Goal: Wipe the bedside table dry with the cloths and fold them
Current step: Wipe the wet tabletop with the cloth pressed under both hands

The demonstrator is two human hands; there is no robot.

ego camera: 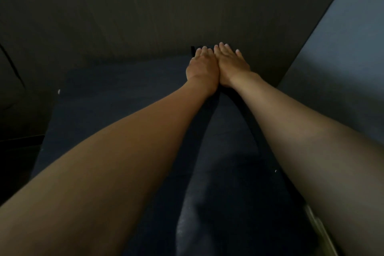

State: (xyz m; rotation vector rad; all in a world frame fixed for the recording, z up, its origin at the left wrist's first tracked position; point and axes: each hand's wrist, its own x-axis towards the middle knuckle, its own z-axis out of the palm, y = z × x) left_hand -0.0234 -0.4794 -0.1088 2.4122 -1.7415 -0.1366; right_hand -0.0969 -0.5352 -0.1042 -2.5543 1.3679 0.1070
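Wiping step, by judgement: both hands press side by side, touching, at the far edge of the dark bedside table point(116, 97), toward 12 o'clock, arms fully extended. Left hand point(202, 68) and right hand point(232, 64) lie palm-down with straight fingers. A dark cloth point(192, 50) barely shows beneath them; next, draw it back toward 6 o'clock.

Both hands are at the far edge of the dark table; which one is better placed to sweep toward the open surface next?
Left, probably. The left hand lies flat beside the right hand, and the wider bare stretch of table lies on its side; the right sits close to the wall.
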